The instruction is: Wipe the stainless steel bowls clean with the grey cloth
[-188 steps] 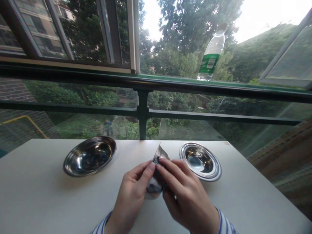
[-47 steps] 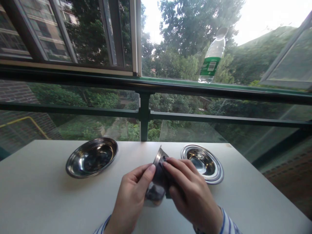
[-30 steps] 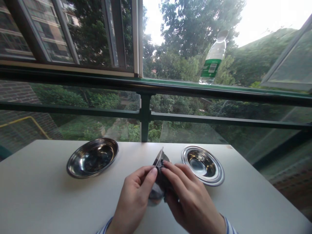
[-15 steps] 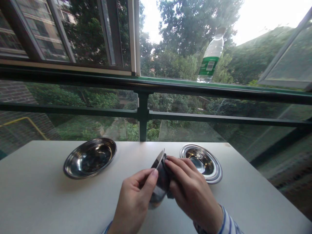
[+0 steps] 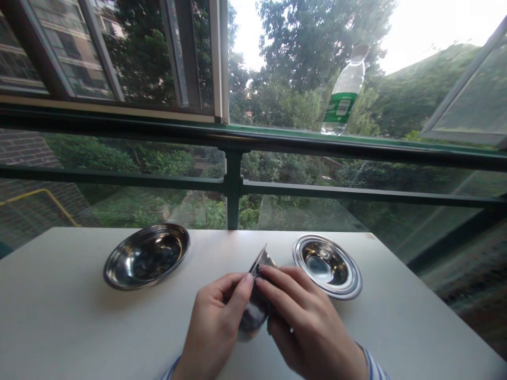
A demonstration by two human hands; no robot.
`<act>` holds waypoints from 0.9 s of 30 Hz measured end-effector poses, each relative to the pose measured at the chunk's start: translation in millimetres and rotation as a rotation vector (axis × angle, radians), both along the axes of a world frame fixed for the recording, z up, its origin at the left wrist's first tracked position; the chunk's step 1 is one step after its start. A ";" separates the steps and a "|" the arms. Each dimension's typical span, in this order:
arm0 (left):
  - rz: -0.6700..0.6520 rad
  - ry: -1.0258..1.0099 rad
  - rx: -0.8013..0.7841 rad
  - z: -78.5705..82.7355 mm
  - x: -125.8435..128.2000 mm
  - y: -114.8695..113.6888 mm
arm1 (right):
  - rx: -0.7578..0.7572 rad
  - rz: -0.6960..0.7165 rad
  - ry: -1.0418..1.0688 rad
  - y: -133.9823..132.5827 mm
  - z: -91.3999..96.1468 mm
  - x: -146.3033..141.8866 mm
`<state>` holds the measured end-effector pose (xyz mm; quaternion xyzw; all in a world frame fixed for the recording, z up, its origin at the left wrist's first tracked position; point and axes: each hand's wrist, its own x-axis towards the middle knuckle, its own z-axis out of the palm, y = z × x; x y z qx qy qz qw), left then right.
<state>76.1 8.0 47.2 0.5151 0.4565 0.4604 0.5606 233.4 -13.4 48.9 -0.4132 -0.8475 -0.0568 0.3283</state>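
Note:
A small steel bowl [image 5: 259,261] stands tilted on its edge just above the white table [image 5: 59,327], between my two hands. My left hand [image 5: 216,330] curls round its left side, thumb and forefinger on the rim. My right hand [image 5: 307,327] presses a dark scrubbing cloth [image 5: 256,273] against the bowl's outer wall, fingers closed over it. Most of the bowl and the cloth are hidden by my fingers.
A wider steel bowl [image 5: 146,256] sits at the left of the table and a rimmed steel bowl [image 5: 327,266] at the right. Behind the table runs a green railing [image 5: 233,184] with glass panels. A plastic water bottle [image 5: 343,97] stands on the ledge.
My right hand has slid back along the bowl's wall toward the rim, and the bowl has tipped slightly lower. The two bowls on the table have not moved.

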 end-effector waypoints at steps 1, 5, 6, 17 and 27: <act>-0.003 0.005 0.001 0.0 0.0 -0.2 | 0.007 0.001 0.009 0.0 0.3 -0.3; -0.002 0.017 0.002 -0.2 0.8 -0.5 | 0.010 -0.099 0.062 0.8 -0.6 0.5; 0.000 0.016 0.002 -0.2 1.0 -0.3 | 0.012 -0.097 0.054 0.6 -0.6 0.7; -0.001 -0.026 -0.040 -1.6 1.7 1.9 | 0.010 -0.109 0.035 2.6 -3.5 2.0; -0.072 -0.093 -0.121 -1.5 -0.1 6.6 | -0.010 -0.103 0.016 3.3 -1.9 4.7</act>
